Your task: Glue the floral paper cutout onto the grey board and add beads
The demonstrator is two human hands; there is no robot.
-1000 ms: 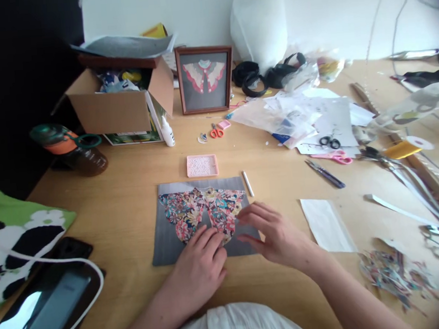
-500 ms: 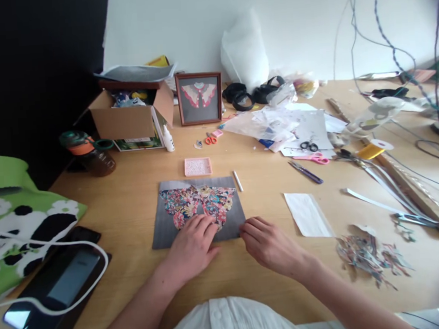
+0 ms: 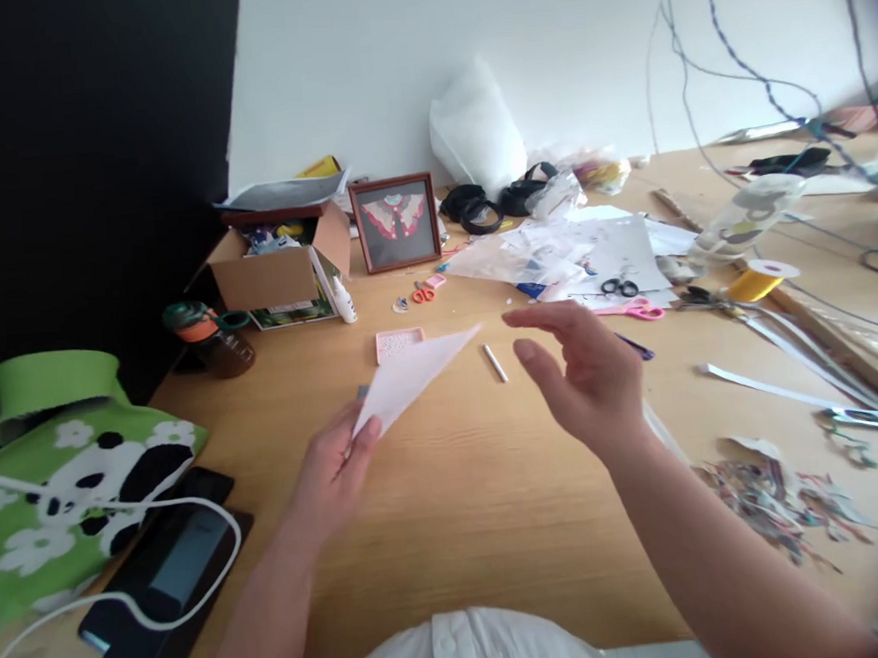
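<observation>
My left hand (image 3: 335, 467) is closed on the edge of a thin sheet (image 3: 408, 376), thumb on top. The sheet is tilted up off the table and turns its plain white side to me, with a bit of grey at its left edge; the floral fabric collar is hidden from view. My right hand (image 3: 589, 374) hovers to the right, holding nothing, its thumb apart from its fingers. Between the two lies a white pen-like stick (image 3: 496, 363). Just behind the sheet is a pink tray (image 3: 400, 344) of small white bits, partly covered.
A framed collar (image 3: 395, 222), an open cardboard box (image 3: 271, 286), a white glue bottle (image 3: 345, 300) and a drink bottle (image 3: 210, 340) stand at the back. Fabric scraps (image 3: 777, 496), pink scissors (image 3: 640, 309) and ribbon (image 3: 763, 387) lie right. Phones (image 3: 185, 562) and a panda bag (image 3: 104, 483) lie left.
The grey sheet with the floral collar lay flat under my hands; now my left hand has lifted and tilted it. My right hand has let go and moved up and right.
</observation>
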